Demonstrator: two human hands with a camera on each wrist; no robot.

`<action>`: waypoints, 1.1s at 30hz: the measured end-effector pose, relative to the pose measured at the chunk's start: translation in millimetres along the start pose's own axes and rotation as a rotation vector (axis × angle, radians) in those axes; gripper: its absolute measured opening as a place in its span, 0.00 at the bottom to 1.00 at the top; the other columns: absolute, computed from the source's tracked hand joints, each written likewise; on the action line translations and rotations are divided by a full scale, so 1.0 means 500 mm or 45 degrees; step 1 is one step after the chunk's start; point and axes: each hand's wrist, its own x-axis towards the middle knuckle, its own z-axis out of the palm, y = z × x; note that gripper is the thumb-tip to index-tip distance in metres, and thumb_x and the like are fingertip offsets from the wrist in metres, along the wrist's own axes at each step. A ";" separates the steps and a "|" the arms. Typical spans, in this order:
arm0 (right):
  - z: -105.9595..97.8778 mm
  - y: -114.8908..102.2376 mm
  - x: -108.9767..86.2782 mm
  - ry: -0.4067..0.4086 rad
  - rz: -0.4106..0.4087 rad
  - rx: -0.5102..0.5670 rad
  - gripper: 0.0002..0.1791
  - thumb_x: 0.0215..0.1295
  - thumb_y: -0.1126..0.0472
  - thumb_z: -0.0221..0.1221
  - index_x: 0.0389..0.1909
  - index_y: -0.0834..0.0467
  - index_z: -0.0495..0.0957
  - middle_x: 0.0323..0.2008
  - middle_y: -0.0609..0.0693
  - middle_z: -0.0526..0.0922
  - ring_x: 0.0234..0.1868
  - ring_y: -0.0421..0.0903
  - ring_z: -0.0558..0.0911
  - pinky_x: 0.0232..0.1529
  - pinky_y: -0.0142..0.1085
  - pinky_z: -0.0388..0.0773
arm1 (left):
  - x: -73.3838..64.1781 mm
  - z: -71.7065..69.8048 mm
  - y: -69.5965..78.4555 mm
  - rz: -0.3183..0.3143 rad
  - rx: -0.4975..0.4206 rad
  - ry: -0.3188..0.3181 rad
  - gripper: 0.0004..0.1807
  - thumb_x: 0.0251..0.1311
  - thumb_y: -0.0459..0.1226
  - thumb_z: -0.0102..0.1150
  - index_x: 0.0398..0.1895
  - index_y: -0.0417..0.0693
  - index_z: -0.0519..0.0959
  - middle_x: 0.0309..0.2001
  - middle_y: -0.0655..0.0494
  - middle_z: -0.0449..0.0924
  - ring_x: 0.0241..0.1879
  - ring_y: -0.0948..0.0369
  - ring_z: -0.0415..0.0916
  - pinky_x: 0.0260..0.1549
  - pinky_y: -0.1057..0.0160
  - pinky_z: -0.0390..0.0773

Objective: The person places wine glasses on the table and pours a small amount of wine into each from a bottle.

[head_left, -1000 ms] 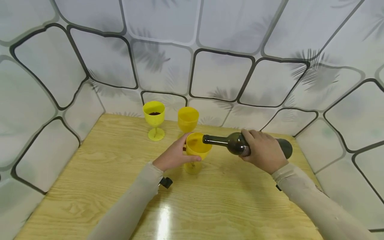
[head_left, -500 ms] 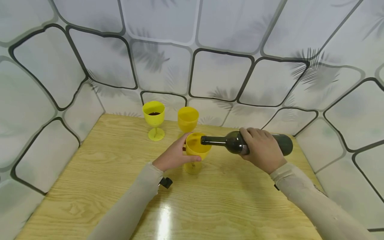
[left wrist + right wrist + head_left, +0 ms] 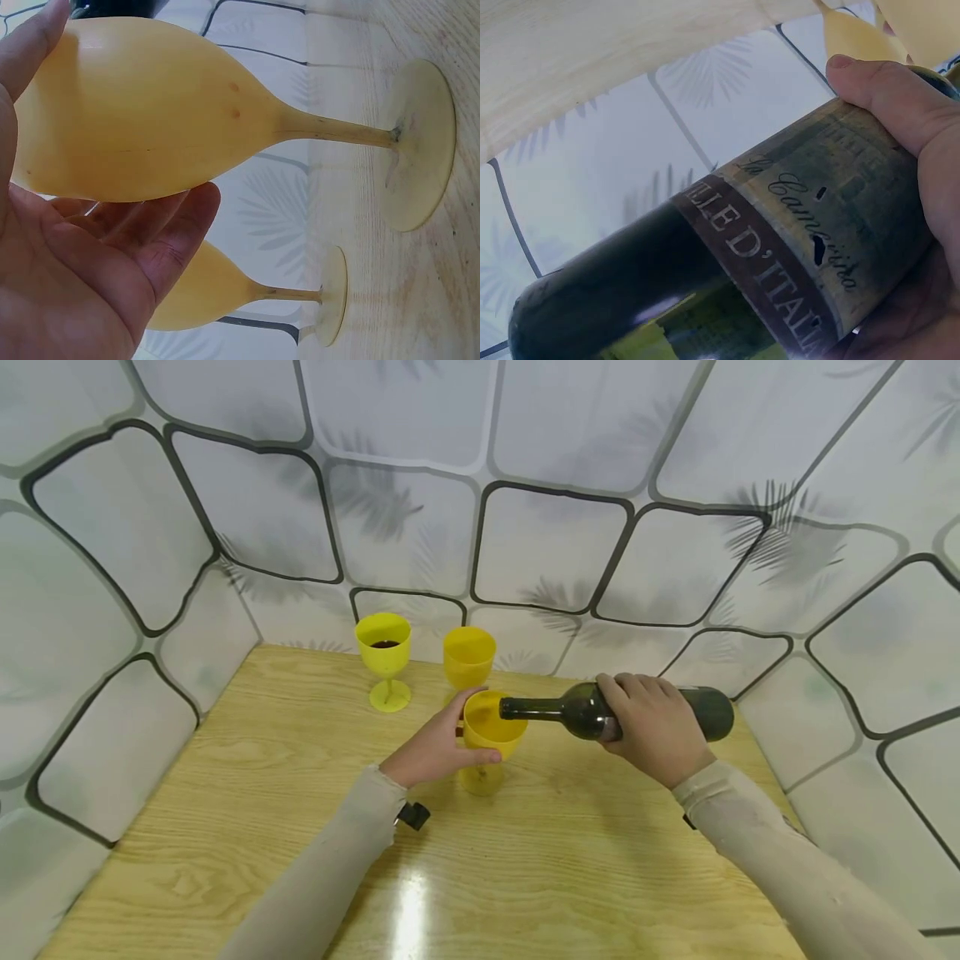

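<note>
My left hand (image 3: 438,747) holds an orange-yellow plastic goblet (image 3: 495,741) by its bowl, fingers and thumb around the sides. In the left wrist view this goblet (image 3: 150,105) has its foot on the wooden table. A dark green wine bottle (image 3: 581,713) lies almost level in the air, gripped round its labelled body by my right hand (image 3: 660,727). The bottle's mouth overlaps the inside of the goblet's rim in the head view. The right wrist view shows the bottle's lower body (image 3: 622,285) and worn label (image 3: 810,202). No stream of liquid shows at the mouth.
A second orange-yellow goblet (image 3: 469,656) stands just behind the held one. To its left, a bright yellow goblet (image 3: 386,652) contains dark liquid. The wooden table (image 3: 225,793) meets patterned walls (image 3: 555,543) at the back and both sides.
The bottle's neck has shifted slightly left, farther over the goblet, and its base end has risen a little with my right hand. The left hand and goblet stay in place.
</note>
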 end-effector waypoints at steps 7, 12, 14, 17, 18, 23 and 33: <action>-0.003 -0.002 0.007 0.010 -0.013 -0.007 0.30 0.48 0.64 0.70 0.54 0.64 0.74 0.41 0.62 0.82 0.42 0.63 0.84 0.48 0.58 0.82 | 0.000 -0.003 -0.001 0.047 -0.029 0.026 0.54 0.56 0.58 0.75 0.81 0.68 0.53 0.75 0.61 0.63 0.68 0.54 0.68 0.68 0.47 0.70; -0.005 -0.003 0.009 0.005 -0.014 -0.015 0.29 0.48 0.64 0.69 0.54 0.64 0.74 0.40 0.62 0.82 0.42 0.63 0.84 0.49 0.58 0.81 | 0.000 -0.002 0.000 0.063 -0.015 0.063 0.50 0.57 0.59 0.73 0.80 0.65 0.58 0.75 0.64 0.62 0.70 0.57 0.65 0.69 0.49 0.70; -0.005 -0.003 0.009 0.006 -0.018 -0.021 0.29 0.48 0.64 0.69 0.54 0.64 0.74 0.40 0.62 0.81 0.42 0.63 0.83 0.49 0.58 0.81 | 0.001 -0.002 0.000 0.066 -0.013 0.066 0.49 0.58 0.58 0.73 0.80 0.64 0.59 0.76 0.63 0.62 0.70 0.57 0.65 0.69 0.50 0.70; -0.005 -0.004 0.008 0.010 -0.024 -0.026 0.29 0.48 0.64 0.70 0.54 0.64 0.74 0.40 0.62 0.81 0.41 0.63 0.83 0.49 0.58 0.81 | 0.001 -0.002 0.001 0.065 -0.013 0.065 0.50 0.58 0.58 0.73 0.80 0.63 0.59 0.76 0.62 0.62 0.70 0.56 0.66 0.69 0.49 0.70; -0.005 -0.004 0.008 0.011 -0.024 -0.026 0.30 0.48 0.64 0.70 0.54 0.64 0.74 0.40 0.62 0.81 0.42 0.63 0.83 0.50 0.58 0.81 | 0.002 -0.002 0.000 0.063 -0.013 0.063 0.50 0.58 0.58 0.73 0.80 0.62 0.59 0.76 0.62 0.62 0.70 0.55 0.66 0.69 0.49 0.70; -0.004 -0.004 0.007 0.003 -0.015 -0.027 0.30 0.48 0.63 0.71 0.54 0.63 0.74 0.40 0.61 0.81 0.42 0.63 0.83 0.49 0.59 0.80 | 0.002 -0.002 0.000 0.058 -0.009 0.057 0.52 0.57 0.59 0.73 0.81 0.59 0.58 0.76 0.61 0.61 0.70 0.54 0.66 0.69 0.49 0.69; -0.010 -0.007 0.007 -0.031 0.008 -0.044 0.31 0.48 0.62 0.73 0.54 0.63 0.73 0.41 0.62 0.81 0.43 0.63 0.83 0.48 0.60 0.80 | -0.002 -0.003 0.006 0.042 -0.013 0.055 0.51 0.58 0.57 0.73 0.81 0.60 0.58 0.76 0.60 0.61 0.70 0.53 0.66 0.69 0.48 0.69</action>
